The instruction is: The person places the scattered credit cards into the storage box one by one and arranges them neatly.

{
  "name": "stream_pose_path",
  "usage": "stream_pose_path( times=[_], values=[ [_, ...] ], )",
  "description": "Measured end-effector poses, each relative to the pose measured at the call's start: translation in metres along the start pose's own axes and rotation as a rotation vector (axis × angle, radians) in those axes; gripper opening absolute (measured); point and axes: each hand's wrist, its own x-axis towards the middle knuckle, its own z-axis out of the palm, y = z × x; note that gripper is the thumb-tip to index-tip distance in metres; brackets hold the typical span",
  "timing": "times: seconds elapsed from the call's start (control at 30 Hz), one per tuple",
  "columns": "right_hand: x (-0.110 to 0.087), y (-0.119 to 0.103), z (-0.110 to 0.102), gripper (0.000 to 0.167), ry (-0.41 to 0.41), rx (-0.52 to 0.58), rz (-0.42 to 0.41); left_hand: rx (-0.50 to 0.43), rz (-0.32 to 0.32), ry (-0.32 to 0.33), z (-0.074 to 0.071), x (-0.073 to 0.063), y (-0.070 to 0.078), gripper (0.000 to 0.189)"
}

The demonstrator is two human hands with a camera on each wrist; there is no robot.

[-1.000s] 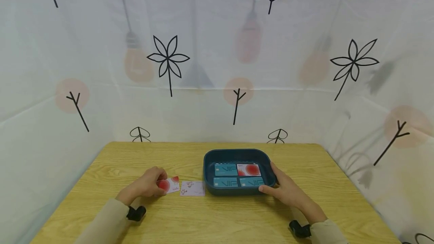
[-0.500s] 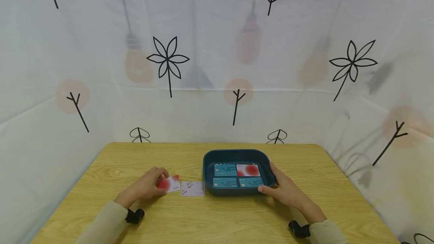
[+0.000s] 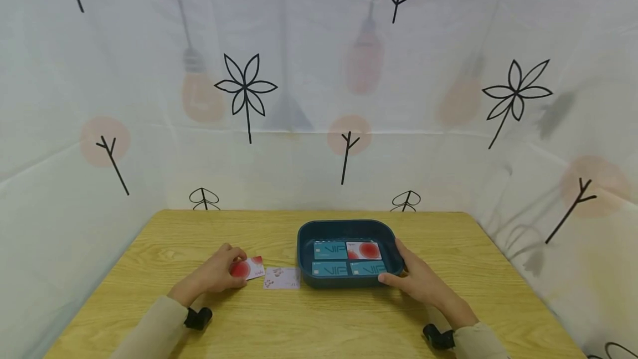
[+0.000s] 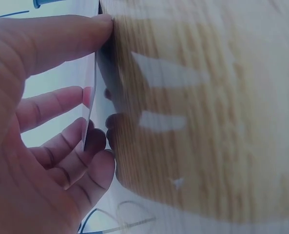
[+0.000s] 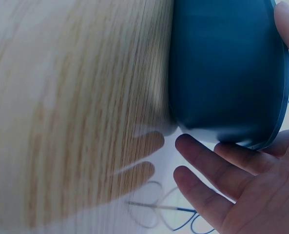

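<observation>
My left hand [image 3: 215, 271] pinches a white card with red circles [image 3: 255, 268] between thumb and fingers, low over the left part of the table. In the left wrist view, that card [image 4: 92, 97] shows edge-on, tilted up from the wood. A pale card with a small floral print [image 3: 282, 278] lies flat between it and a dark blue tray [image 3: 339, 282]. My right hand [image 3: 423, 280] grips the tray's near right corner, the thumb at the front rim and fingers along the right side. Inside the tray lie three teal VIP cards [image 3: 329, 268] and one red-and-white card [image 3: 364, 250].
The wooden table [image 3: 299, 326] reaches back to a white curtain [image 3: 294, 170] with printed plants and lamps. Similar curtain hangs at both sides. Both wrists carry a small black device [image 3: 198, 318].
Both hands keep nearly the same places. The view shifts very slightly, and the card in my left hand tilts a little at its right end.
</observation>
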Motion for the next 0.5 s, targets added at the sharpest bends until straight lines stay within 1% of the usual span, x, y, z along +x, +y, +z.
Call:
stream_pose_path(
  times=[0.2,0.3,0.5],
  values=[
    [-0.0007,0.0004,0.0005,0.104,0.002,-0.007,0.001,0.013,0.001,-0.004,0.0012,0.0000,0.0007,0.049],
    [-0.0005,0.0012,0.0008,0.104,0.004,0.001,0.001,0.018,-0.011,-0.006,0.0015,-0.0001,0.0015,0.049],
    [0.0002,0.0021,0.0016,0.104,0.002,0.021,-0.003,0.037,-0.019,0.009,-0.0001,-0.0004,0.0038,0.047]
  ],
)
